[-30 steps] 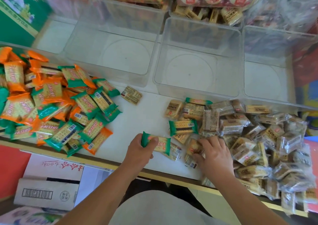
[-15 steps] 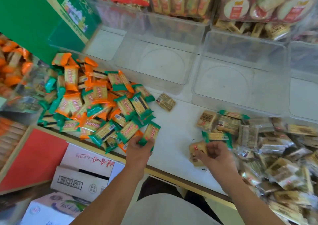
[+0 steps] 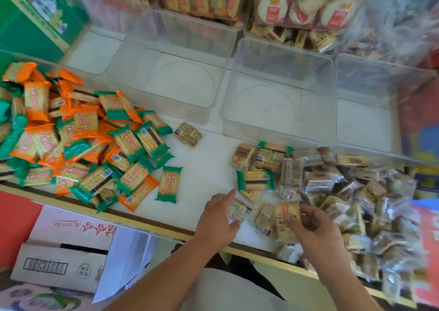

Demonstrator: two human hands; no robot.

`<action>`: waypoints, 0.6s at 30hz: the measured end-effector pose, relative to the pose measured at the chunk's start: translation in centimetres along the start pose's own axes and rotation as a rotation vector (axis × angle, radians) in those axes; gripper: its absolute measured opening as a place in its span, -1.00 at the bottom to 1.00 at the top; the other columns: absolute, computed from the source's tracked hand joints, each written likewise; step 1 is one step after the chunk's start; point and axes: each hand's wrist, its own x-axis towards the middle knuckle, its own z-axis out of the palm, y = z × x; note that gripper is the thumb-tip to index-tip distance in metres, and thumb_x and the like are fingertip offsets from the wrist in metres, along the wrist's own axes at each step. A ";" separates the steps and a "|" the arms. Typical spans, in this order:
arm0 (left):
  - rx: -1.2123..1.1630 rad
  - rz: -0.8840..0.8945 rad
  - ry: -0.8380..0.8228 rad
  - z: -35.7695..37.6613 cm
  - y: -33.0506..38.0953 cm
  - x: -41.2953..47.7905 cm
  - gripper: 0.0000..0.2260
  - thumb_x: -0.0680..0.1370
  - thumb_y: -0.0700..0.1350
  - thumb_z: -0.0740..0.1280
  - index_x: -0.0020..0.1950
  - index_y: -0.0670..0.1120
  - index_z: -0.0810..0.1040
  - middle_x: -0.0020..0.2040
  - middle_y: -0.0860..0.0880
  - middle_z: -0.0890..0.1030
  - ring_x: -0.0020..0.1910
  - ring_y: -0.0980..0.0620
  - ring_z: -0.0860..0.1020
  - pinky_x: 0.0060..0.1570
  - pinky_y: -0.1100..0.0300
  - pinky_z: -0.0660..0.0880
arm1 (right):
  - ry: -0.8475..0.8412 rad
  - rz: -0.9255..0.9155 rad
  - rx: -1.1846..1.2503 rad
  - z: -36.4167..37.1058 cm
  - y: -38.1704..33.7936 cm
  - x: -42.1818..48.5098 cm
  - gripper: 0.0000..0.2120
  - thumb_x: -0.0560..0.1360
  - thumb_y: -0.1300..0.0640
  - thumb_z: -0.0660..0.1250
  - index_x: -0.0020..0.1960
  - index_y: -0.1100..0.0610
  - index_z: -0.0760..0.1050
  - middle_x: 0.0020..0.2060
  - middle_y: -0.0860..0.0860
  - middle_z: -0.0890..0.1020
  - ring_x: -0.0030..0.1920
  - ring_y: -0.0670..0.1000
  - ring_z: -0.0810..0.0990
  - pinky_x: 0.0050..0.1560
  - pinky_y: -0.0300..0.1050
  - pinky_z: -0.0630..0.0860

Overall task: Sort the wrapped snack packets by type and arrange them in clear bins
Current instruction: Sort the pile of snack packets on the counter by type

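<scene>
Left pile (image 3: 78, 139): orange and green packets lie heaped on the white counter (image 3: 204, 175), by your left side.
Stray green packet (image 3: 169, 183): lies flat just right of that heap, apart from your hands.
Your left hand (image 3: 217, 220): open, fingers spread, holding nothing, at the near edge of the clear-wrapped pile.
Your right hand (image 3: 311, 227): pinching a clear-wrapped packet (image 3: 286, 222) between thumb and fingers.
Clear-wrapped pile (image 3: 344, 196): spreads rightward along the counter.
Bins (image 3: 280, 92): clear, behind both piles, nothing inside.
</scene>
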 end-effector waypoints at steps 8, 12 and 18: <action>0.117 -0.145 -0.028 3.2 1.5 -1.8 -0.36 0.54 0.12 0.44 0.56 0.09 0.29 0.29 -0.01 0.42 0.25 0.00 0.51 0.24 0.13 0.51 | 0.009 -0.005 -0.077 -2.9 5.1 -0.4 -0.66 0.46 -0.11 0.53 0.15 -0.08 0.50 -0.05 -0.15 0.66 -0.03 -0.09 0.62 0.06 -0.06 0.57; 0.128 -0.115 0.158 3.2 1.8 -3.2 -0.46 0.61 0.08 0.33 0.56 0.02 0.32 0.40 0.04 0.41 0.32 0.05 0.43 0.26 0.19 0.43 | 0.037 -0.047 -0.122 -3.3 4.7 -0.2 -0.62 0.49 0.00 0.51 0.27 -0.02 0.53 -0.06 -0.22 0.61 -0.05 -0.26 0.55 -0.03 -0.22 0.48; 0.014 -0.024 0.257 1.9 4.9 -1.4 -0.56 0.61 0.01 0.37 0.48 0.01 0.42 0.42 0.09 0.39 0.37 0.09 0.42 0.29 0.30 0.32 | -0.043 -0.309 -0.498 -2.5 1.6 1.5 -0.60 0.54 -0.17 0.39 0.33 -0.15 0.44 -0.04 -0.18 0.64 -0.08 -0.11 0.64 -0.12 -0.14 0.62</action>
